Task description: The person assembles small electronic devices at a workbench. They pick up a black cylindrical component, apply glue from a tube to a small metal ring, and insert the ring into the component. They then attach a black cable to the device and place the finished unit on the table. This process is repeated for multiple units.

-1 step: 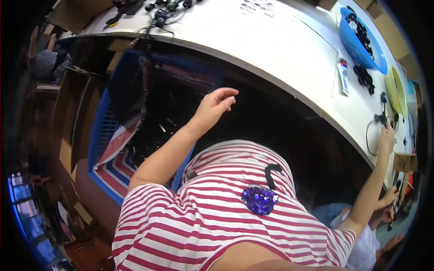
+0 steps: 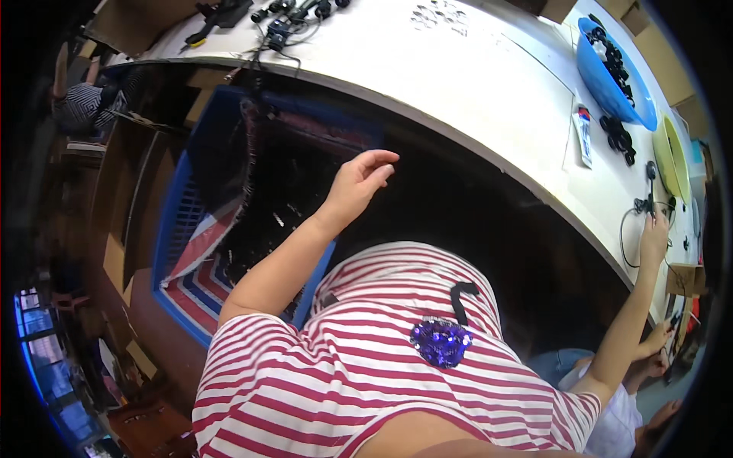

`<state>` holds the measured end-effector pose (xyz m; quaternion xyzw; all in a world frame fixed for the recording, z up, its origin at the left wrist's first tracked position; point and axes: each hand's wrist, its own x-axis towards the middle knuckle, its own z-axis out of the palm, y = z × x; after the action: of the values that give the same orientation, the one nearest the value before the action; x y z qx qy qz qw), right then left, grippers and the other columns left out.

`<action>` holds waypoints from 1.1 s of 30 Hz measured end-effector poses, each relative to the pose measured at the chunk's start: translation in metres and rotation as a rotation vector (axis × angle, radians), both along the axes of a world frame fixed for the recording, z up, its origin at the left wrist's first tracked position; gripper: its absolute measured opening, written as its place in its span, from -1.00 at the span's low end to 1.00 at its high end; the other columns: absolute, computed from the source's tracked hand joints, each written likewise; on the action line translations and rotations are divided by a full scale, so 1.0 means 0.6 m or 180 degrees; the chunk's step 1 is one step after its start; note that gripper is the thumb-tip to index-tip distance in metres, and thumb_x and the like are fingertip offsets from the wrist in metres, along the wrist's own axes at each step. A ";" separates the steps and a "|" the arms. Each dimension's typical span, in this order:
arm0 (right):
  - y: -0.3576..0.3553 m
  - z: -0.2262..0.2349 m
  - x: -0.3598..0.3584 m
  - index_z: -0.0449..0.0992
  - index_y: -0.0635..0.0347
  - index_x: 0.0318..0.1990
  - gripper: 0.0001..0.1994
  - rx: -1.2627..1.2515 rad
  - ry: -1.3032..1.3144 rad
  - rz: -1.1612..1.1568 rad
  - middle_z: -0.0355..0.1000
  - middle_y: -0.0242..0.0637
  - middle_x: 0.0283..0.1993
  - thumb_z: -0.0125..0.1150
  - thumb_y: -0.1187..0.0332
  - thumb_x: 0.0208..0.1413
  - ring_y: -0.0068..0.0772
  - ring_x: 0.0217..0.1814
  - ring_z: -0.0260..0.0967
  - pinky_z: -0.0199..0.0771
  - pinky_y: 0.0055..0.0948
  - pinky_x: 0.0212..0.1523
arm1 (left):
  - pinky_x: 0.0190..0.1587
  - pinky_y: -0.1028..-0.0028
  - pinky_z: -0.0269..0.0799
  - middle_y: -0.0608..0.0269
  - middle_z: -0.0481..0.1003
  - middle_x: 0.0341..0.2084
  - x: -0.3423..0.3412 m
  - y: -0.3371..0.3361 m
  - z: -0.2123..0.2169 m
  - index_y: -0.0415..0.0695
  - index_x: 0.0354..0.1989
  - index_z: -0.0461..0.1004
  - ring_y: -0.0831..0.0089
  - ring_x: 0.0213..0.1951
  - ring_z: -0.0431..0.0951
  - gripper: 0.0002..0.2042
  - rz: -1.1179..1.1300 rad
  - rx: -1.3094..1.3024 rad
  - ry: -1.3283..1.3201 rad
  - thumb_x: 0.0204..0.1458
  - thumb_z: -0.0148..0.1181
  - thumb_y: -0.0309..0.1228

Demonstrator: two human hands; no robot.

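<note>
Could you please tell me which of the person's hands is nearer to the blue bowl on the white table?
Right. The right hand rests on the table edge below the blue bowl; the left hand hangs over the blue crate, farther away.

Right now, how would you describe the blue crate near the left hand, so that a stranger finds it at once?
Start at the long white table and look below its near edge, into the dark space under it. There stands a blue plastic crate with slotted walls, holding small black parts. The open left hand hovers at its right side; unlike the blue bowl on top, it is rectangular.
</note>
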<state>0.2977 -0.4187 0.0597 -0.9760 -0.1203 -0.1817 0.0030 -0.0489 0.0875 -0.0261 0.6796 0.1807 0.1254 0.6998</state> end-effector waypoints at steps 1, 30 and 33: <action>0.034 0.003 -0.015 0.37 0.19 0.03 -0.67 0.0147 -0.0243 0.0410 0.32 -0.05 -0.02 -0.03 0.37 0.10 -0.10 0.05 0.26 0.24 -0.29 0.02 | -0.23 0.59 0.35 0.27 0.44 -0.30 -0.001 0.021 0.008 -0.23 -0.12 0.42 0.59 -0.32 0.41 -0.78 0.0286 0.0633 -0.0191 0.03 0.05 -0.52; 0.551 -0.018 -0.213 0.52 0.27 -0.37 -0.89 0.2047 0.0418 0.2834 0.44 -0.22 -0.29 0.08 0.48 -0.03 -0.21 -0.17 0.34 0.34 -0.35 -0.11 | -0.44 0.60 0.26 0.39 0.38 -0.64 0.278 0.429 0.190 -0.24 -0.38 0.48 0.63 -0.56 0.33 -0.75 0.0721 0.2544 0.1306 -0.03 0.14 -0.27; 0.549 -0.017 -0.213 0.52 0.26 -0.38 -0.89 0.1959 0.0412 0.2815 0.44 -0.24 -0.30 0.08 0.48 -0.03 -0.21 -0.18 0.35 0.34 -0.35 -0.12 | -0.48 0.59 0.27 0.40 0.38 -0.63 0.271 0.436 0.212 -0.15 -0.38 0.44 0.58 -0.60 0.36 -0.83 0.0834 0.0857 -0.0024 0.09 0.05 -0.31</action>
<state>0.1702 -0.0891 0.0496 -0.7955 -0.4603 -0.1294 0.3722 0.1138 0.3491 0.1011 0.7373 0.2466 0.2412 0.5809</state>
